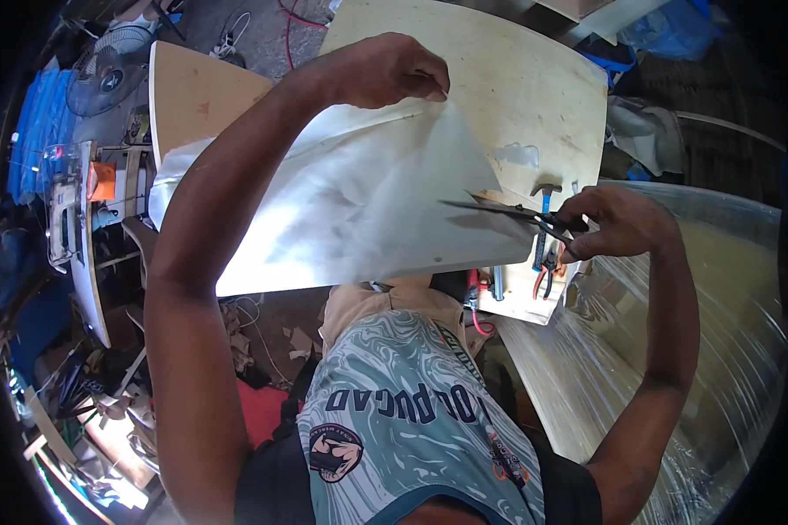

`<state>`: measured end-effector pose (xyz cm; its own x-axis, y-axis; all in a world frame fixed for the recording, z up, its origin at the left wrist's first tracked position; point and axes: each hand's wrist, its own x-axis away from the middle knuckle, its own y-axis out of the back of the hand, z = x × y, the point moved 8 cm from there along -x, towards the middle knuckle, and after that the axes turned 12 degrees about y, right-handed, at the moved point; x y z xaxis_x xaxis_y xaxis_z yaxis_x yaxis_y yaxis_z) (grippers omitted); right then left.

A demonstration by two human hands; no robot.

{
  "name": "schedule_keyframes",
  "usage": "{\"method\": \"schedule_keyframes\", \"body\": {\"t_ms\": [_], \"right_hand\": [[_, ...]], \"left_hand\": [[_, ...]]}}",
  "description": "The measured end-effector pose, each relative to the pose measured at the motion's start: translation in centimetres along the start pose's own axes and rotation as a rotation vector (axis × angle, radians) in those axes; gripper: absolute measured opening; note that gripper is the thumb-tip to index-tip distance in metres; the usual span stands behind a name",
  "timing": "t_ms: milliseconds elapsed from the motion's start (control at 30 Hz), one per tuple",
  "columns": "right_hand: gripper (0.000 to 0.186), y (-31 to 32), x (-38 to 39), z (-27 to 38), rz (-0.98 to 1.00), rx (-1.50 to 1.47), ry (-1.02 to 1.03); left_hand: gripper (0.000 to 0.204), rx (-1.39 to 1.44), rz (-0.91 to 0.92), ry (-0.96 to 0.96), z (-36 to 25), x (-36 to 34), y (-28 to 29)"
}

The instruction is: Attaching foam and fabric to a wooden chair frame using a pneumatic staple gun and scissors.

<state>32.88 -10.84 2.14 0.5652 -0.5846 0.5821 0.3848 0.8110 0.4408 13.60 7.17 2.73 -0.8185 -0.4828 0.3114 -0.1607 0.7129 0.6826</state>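
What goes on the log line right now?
left hand: pinching white sheet | right hand: holding scissors at sheet's edge | hammer: on wooden tabletop

Open above, crowded centre right

There is room to pass over the bare desk (517, 87) at the frame's upper centre, beyond the white sheet (359, 192). At centre right, scissors (517, 211), a hammer (546, 201) and orange-handled pliers (549, 262) stand in the way; a plastic-wrapped panel (731, 297) borders them at right, and the left forearm (241, 175) spans the sheet's left part
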Motion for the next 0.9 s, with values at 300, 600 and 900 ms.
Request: {"method": "schedule_keyframes", "body": {"t_ms": [300,600,900], "right_hand": [[0.040,0.6,-2.6,1.4,-0.055,0.044,0.046],[0.038,2.1,-4.8,3.4,-0.073,0.103,0.143],[0.037,3.1,-4.1,2.1,-0.111,0.087,0.056]], "left_hand": [[0.016,-0.098,-0.057,-0.024,-1.4,-0.3,0.8],[0.019,-0.211,-0.139,-0.098,-1.6,-0.5,1.7],[0.019,0.084,-0.143,-0.131,1.1,-1.3,3.5]]}}
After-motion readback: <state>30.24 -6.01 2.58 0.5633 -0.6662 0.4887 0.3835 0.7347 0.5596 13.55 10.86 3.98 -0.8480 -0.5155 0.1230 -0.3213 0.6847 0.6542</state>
